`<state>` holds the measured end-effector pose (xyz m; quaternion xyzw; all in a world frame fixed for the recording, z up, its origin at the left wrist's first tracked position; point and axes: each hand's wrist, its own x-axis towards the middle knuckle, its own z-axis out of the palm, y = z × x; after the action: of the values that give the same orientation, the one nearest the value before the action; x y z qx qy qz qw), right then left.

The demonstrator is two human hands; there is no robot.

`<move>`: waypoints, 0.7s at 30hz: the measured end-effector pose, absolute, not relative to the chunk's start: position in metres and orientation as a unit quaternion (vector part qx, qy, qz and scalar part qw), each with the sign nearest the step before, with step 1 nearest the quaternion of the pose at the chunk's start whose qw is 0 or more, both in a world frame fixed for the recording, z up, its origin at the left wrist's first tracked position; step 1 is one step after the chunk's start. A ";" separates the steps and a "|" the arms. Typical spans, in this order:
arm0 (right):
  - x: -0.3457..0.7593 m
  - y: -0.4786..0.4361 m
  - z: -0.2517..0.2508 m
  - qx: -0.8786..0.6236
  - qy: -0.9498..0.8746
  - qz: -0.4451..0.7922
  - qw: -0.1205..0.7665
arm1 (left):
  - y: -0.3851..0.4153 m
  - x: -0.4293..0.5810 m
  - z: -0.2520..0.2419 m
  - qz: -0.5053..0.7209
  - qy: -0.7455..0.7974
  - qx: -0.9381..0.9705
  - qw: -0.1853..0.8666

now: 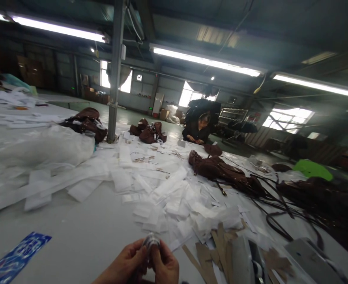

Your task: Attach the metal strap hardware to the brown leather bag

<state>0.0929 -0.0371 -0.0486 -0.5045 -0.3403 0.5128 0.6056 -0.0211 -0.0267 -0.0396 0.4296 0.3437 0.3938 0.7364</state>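
Observation:
At the bottom centre, my left hand (128, 258) and my right hand (167, 265) meet over the table, fingers closed round a small shiny silvery object (151, 239). Both thumbs press against it from above. Its kind cannot be made out, and its lower part is hidden by my fingers. Just beyond my hands lies a loose spread of white paper-like strips (174, 197). To the right of them are brown strips (221, 252).
A blue patterned packet (17, 256) lies at left. Brown bags with straps (227, 173) spread along the right; more brown bags (150, 132) lie farther back. A grey post (116, 71) rises at the table's far side. A person (199, 122) works across the table.

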 end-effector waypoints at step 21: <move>0.096 -0.047 -0.058 -0.387 -0.212 0.644 0.625 | -0.030 -0.023 -0.042 0.410 0.280 0.533 0.685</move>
<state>0.0959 -0.0466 -0.0578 -0.3870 -0.2116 0.6444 0.6246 -0.0229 -0.0298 -0.0420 0.5334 0.2796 0.4096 0.6852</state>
